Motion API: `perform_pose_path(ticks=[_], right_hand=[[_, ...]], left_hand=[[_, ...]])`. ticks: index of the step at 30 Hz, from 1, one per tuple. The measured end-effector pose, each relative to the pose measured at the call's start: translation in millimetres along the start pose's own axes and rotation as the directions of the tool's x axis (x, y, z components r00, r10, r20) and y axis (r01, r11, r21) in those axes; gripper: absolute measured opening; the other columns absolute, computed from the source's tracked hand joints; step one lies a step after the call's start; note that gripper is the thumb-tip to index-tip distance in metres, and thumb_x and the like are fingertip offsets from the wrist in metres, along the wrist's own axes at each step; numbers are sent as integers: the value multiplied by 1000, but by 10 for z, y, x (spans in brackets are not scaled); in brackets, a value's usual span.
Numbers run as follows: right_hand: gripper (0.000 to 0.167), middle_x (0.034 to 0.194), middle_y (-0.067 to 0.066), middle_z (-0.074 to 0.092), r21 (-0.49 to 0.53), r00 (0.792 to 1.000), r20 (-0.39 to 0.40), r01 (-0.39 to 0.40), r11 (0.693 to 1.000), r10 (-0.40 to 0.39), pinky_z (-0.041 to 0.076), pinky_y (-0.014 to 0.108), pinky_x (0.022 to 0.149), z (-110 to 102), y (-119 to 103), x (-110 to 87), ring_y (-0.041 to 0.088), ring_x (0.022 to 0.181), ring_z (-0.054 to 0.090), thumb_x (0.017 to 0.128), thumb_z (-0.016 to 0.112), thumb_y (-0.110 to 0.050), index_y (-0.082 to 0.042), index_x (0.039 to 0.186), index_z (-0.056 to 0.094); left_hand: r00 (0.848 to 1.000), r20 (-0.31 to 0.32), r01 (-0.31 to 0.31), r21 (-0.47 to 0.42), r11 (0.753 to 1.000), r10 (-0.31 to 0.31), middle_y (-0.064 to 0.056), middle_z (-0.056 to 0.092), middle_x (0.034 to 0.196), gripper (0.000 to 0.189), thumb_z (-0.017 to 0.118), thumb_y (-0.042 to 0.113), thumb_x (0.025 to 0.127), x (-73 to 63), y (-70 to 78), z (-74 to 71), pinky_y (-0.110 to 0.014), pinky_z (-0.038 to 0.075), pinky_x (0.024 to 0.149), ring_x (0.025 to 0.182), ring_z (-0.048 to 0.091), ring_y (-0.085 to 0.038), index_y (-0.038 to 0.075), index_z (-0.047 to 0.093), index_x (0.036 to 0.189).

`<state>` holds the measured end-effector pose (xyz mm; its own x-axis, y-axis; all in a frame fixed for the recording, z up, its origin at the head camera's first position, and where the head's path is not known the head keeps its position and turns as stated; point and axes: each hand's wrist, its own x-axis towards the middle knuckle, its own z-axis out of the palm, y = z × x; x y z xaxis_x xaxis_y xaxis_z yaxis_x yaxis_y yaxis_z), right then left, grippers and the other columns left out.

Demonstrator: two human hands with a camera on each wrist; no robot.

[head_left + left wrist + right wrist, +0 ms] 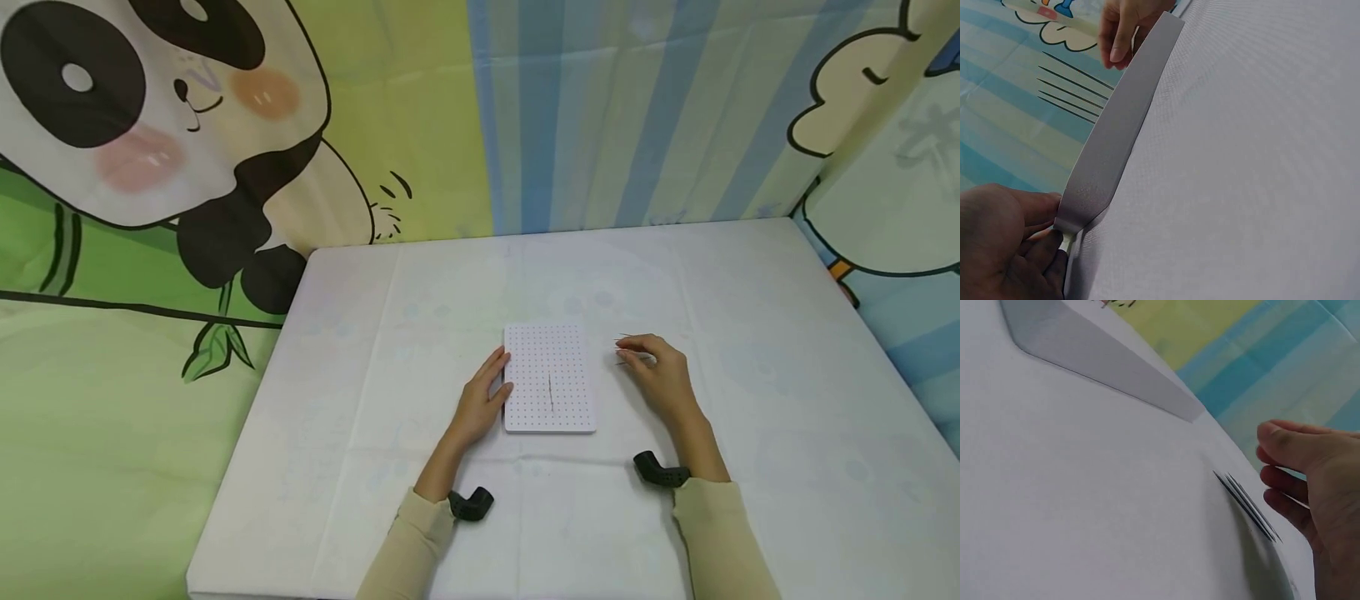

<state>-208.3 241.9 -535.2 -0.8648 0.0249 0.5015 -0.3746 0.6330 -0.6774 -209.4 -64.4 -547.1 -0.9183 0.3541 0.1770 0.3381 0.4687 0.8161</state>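
Note:
A white pegboard with rows of small holes lies flat on the table. Several thin dark needles stand up from it in a row; from the head view they merge into one short dark line. My left hand rests against the board's left edge, fingers fairly straight, thumb and fingertips touching its rim. Off to the right of the board, my right hand is raised over the table with fingers curled. It holds several loose needles, whose ends stick out past the fingers; their other parts are hidden.
A white cloth covers the table. Behind it hangs a printed curtain with a panda and stripes. Each wrist wears a black camera mount.

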Motion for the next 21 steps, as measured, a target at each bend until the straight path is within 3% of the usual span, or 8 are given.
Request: perform_pose_path(ticks=[5,14,21], right_hand=[[14,87,5,66,-99,999,5,-40,994,41,46,36,78,-56,129,-18,22,85,59,78,72,-5,-8,92,70],[9,87,6,67,-127,998,62,20,992,-12,43,27,69,-47,212,-18,22,82,57,73,76,-2,-7,79,71],[9,85,6,65,-131,997,73,42,991,-33,43,31,68,-55,199,-17,21,80,55,71,76,-1,-7,77,72]], left_hand=[[1000,1,4,-2,1000,-4,-1,28,149,51,53,9,93,4,-6,1,-35,20,112,136,22,-15,5,37,141],[1000,-1,-12,-9,1000,12,-3,28,149,50,53,9,93,-3,-11,-6,-34,20,112,136,22,-16,4,37,140],[1000,5,-5,-12,1000,5,-2,28,149,51,54,9,93,2,1,-12,-33,19,112,136,22,-15,5,37,140]])
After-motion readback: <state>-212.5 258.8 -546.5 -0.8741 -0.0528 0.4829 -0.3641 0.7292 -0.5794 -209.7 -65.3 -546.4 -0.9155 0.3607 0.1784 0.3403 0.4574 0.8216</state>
